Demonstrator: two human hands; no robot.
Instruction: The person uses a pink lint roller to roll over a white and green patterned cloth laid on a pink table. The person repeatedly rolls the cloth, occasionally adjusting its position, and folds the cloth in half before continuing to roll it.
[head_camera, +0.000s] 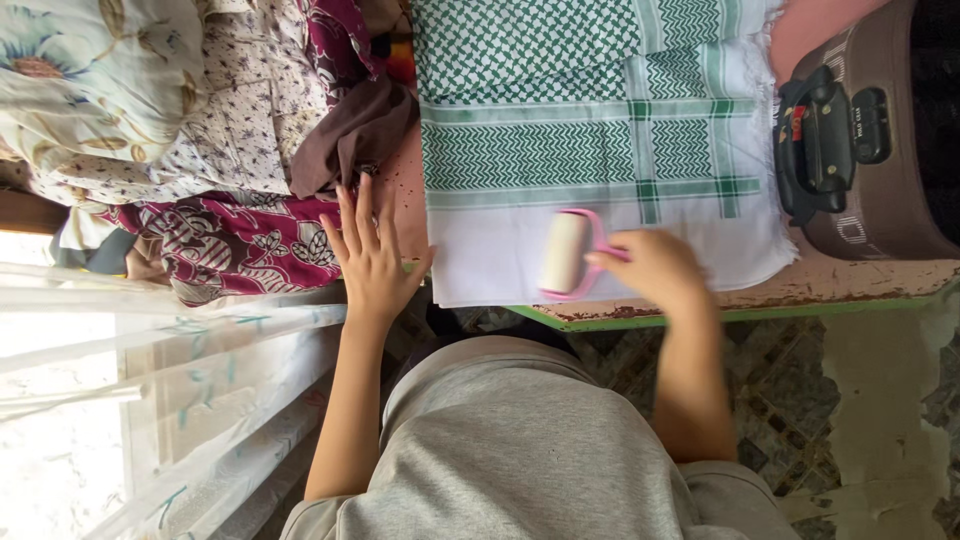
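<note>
Head view, looking down over a grey-clad lap at a worn table (800, 290) with a green edge. A folded white cloth with green checks and zigzag bands (590, 150) lies on it. The right hand (655, 268) is clenched around the pink handle of a lint roller (566, 254), whose pale drum rests on the plain white margin of the cloth, just left of the knuckles. The drum's long axis runs away from the person, across the cloth's near edge (the hand is blurred, so single fingers are hard to tell apart). The left hand (368, 250) lies flat with fingers spread and released, its thumb touching the cloth's left edge, near the roller but not on it. A heap of patterned fabrics (200, 120) sits beyond the left hand; a brown suitcase with a black handle (860, 140) stands right of the cloth.
</note>
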